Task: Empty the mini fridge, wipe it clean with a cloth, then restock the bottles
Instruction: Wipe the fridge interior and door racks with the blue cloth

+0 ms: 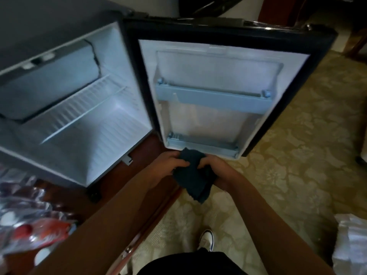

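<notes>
Both hands are closed on the cloth (pixel 193 173), which is held bunched between them just below the open door (pixel 222 92): the left hand (pixel 170 165) grips its left side, the right hand (pixel 213 167) its right, and a loose corner hangs down beneath. The fridge (pixel 79 116) stands open and no bottles are seen inside it, neither on the wire shelf (pixel 83 114) nor in the door racks (pixel 212 99). The emptying is therefore judged done, and the wiping appears to be the step in hand.

The cloth would best be folded into a flat pad before it is applied, so that a clean face can be turned out as each surface is finished. The cavity is probably best wiped from the top downward, walls first and floor last, so that loosened dirt is not dragged over cleaned areas. The wire shelf should be followed along its bars, and the door racks and the white seal wiped in their corners.

Blurred bottles (pixel 29 225) lie at the lower left, well apart from the fridge, and should be left there until the surfaces are dry.
</notes>
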Available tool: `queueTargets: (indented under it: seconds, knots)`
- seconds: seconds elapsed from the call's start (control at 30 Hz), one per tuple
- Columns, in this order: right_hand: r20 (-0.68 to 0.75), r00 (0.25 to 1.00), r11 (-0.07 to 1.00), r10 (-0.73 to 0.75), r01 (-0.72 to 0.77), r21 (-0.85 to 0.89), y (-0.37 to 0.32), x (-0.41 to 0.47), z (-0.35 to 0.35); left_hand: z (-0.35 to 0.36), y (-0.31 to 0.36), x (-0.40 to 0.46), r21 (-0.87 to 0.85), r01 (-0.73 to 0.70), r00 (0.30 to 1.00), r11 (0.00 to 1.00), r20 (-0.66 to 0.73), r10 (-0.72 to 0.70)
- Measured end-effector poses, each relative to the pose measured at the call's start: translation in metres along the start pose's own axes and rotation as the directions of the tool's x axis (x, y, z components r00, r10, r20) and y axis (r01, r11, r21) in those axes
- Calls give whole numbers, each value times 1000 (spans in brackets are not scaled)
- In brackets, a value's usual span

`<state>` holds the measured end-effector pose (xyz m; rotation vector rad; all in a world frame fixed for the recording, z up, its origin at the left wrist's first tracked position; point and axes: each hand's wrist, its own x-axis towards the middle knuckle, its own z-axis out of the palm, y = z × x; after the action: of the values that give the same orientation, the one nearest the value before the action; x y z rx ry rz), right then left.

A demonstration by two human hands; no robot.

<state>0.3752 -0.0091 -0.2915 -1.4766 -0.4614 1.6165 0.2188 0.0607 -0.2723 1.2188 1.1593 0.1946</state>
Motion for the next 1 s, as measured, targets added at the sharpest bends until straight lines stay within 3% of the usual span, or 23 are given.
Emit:
queueTargets:
  seconds: [0.1,0.2,0.3,0.5,0.8,1.0]
  knots:
    - [66,998,999,7,-5,-33,-4,-1,32,-31,-19,-21,-111,-14,996,994,-89,4]
    - [119,991,995,67,-75,66,1,-1,61,-58,-39,-40,-243,-23,985,970,-173,-21]
    - [211,974,983,85,-117,142,11,-3,89,-80,-57,-61,-400,-52,969,915,-242,-50]
    - [262,964,990,54,-85,111,37,0,138,-104,-93,-97,-591,-126,951,797,-300,-73]
    - [406,913,999,-38,24,39,47,-11,203,-135,-120,-152,-743,-205,960,637,-279,-16]
    - [317,948,985,15,40,-165,55,-8,229,-146,-130,-169,-668,-237,917,706,-395,-65]
